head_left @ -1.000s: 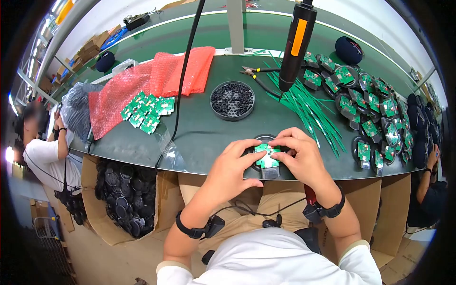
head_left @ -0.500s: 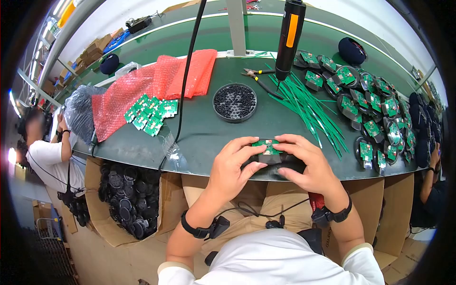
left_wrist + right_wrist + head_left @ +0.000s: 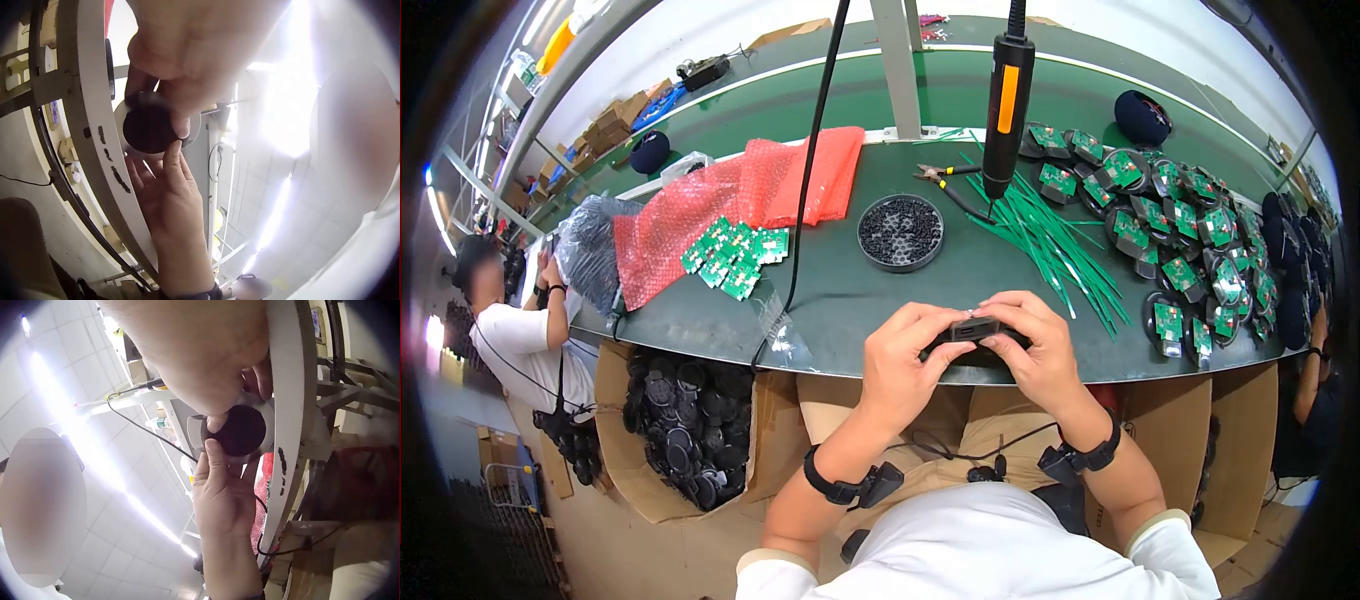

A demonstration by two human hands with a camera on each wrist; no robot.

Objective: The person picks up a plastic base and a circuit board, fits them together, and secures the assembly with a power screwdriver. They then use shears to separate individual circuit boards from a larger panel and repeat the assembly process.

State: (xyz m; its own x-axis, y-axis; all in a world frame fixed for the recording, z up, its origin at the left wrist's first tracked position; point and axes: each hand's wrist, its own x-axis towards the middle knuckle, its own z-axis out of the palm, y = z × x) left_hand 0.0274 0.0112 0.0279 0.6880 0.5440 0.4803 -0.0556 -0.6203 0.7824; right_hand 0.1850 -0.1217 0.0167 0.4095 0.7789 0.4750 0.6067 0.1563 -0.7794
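Presently, a black round housing (image 3: 977, 329) was held on edge just below the centre of the head frame, at the near edge of the table (image 3: 840, 325). The left hand (image 3: 908, 365) gripped it from the left of the frame and the right hand (image 3: 1040, 358) from the right, fingers curled over the top and thumbs beneath. Both wrist views showed its dark round face, with the two thumbs close together at the rim.

On the table, a round dish (image 3: 901, 268) of small black pieces (image 3: 900, 222) stood above the hands. Yellow-and-black pliers (image 3: 948, 187) lay to its upper right, beside loose green strips (image 3: 1062, 255). A black power screwdriver (image 3: 1007, 115) with an orange stripe hung upright at upper right, its tip appearing over the strips. Round units with green boards (image 3: 1180, 225) were heaped at right. At left, loose circuit boards (image 3: 735, 255) lay partly on red bubble wrap (image 3: 675, 235). A cardboard box (image 3: 622, 450) at lower left contained black round parts (image 3: 690, 430).
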